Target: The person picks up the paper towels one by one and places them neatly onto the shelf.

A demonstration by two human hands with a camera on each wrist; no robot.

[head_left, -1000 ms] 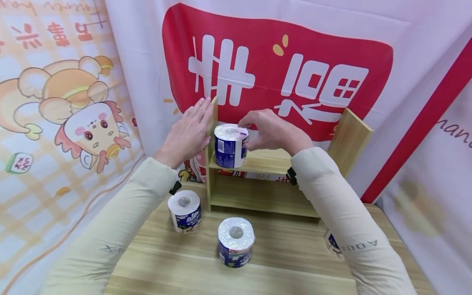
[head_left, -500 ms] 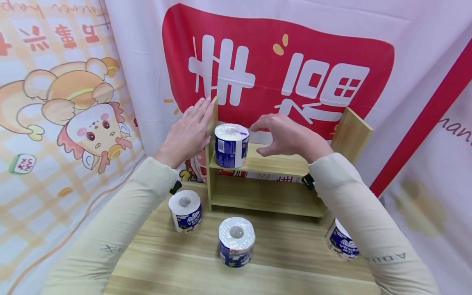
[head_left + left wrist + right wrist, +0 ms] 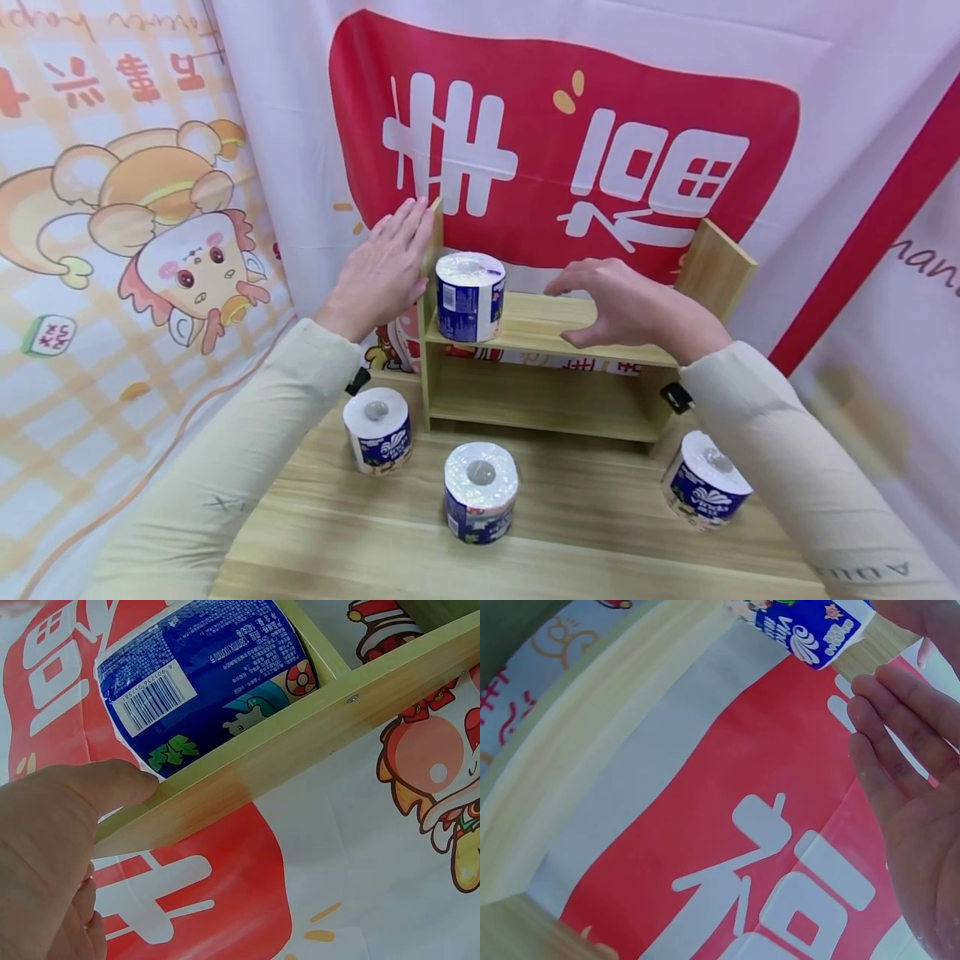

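Note:
A small wooden shelf point(image 3: 547, 333) stands on the table against a cloth backdrop. One wrapped toilet paper roll point(image 3: 469, 297) point(image 3: 202, 675) point(image 3: 814, 622) stands upright at the left end of its upper board. My left hand point(image 3: 386, 267) point(image 3: 52, 847) presses flat, fingers straight, against the outside of the shelf's left side panel point(image 3: 285, 742). My right hand point(image 3: 626, 304) point(image 3: 907, 787) hovers empty and relaxed over the upper board, well to the right of the roll and clear of it.
On the wooden table point(image 3: 570, 533) stand three more wrapped rolls: one left of the shelf point(image 3: 377, 429), one in front at the middle point(image 3: 480, 492), one tilted at the right point(image 3: 705, 490). The shelf's lower board is bare. Printed banners point(image 3: 562, 158) hang close behind.
My right hand let go of the roll on the upper board and drew back to the right. The left hand stayed on the side panel. The right-hand roll on the table came into full view.

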